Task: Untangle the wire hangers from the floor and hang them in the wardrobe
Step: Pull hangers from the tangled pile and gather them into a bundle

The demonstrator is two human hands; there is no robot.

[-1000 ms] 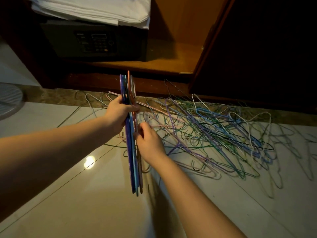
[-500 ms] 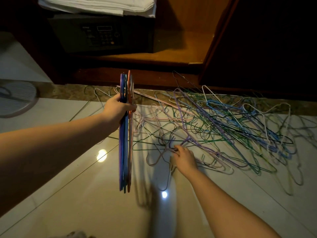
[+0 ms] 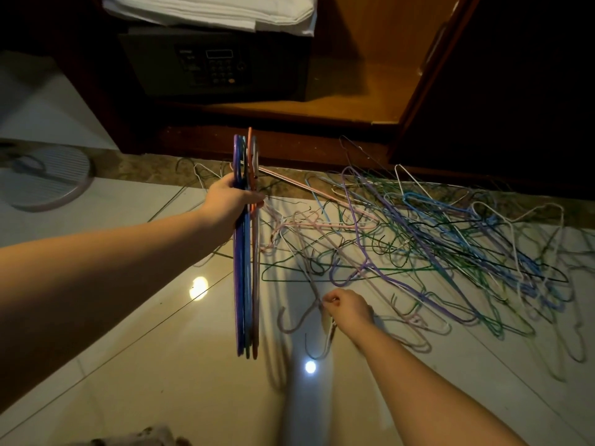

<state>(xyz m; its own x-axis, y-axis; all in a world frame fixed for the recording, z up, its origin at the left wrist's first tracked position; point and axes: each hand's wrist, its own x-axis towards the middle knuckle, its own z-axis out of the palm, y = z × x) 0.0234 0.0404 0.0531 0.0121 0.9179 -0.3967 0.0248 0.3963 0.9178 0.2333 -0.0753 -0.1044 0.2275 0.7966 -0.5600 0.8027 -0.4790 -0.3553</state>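
Wire hangers (image 3: 434, 246) tangled on the tiled floor (image 3: 145, 381) before the wardrobe (image 3: 370, 101), left hand (image 3: 230, 204) gripping an upright bundle of hangers (image 3: 246, 284), fingers of the right hand (image 3: 349, 309) pinching a pale hanger (image 3: 313, 286) at the tangle's edge.

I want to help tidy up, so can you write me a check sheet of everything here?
Surface: shiny tiled floor, lamp glints on it.
Job's things: tangled hanger pile on the floor; hanger bundle held upright; wardrobe open.
Clutter: round slatted disc at left.
Hands: left hand grips the bundle; right hand pinches one pale hanger at the pile's near edge.
Cables: nothing seen.
Surroundings: safe inside the wardrobe, folded white cloth on top.
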